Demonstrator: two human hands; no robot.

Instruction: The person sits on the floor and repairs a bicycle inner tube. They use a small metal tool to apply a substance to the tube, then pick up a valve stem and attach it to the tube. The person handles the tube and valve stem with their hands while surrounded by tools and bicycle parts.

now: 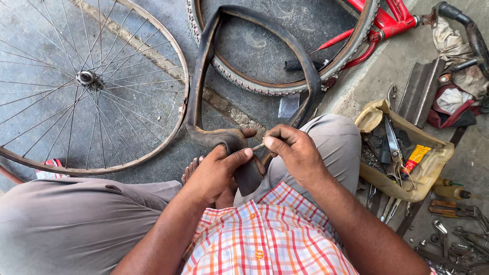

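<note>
A black rubber inner tube loops from the ground up to my lap. My left hand grips a folded section of the tube above my knees. My right hand pinches a small thin metal piece against the tube, right beside my left thumb. Both hands almost touch. I sit low on the ground in grey trousers and a checked shirt.
A bare spoked wheel rim lies at left. A tyre and a red bicycle frame lie ahead. At right stands a cut yellow container with tools and a glue tube; wrenches lie on the ground.
</note>
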